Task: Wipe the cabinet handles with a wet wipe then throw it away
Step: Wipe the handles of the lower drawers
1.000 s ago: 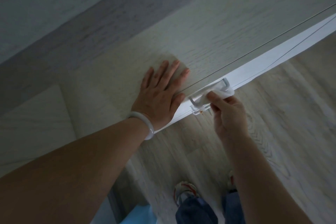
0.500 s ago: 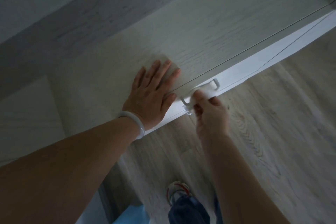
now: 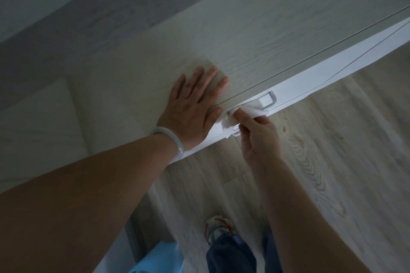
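Your view is dim and greyish, brightest on the white cabinet front, forearms in shadow, edges bent and soft.

A pale, wood-grained cabinet top is stretching across the view, its white front edge facing the floor. A left hand is lying flat on it, fingers spread. Below, a light wood-plank floor is carrying a white sneaker with red trim.

Head camera looks steeply down, close over the cabinet top.
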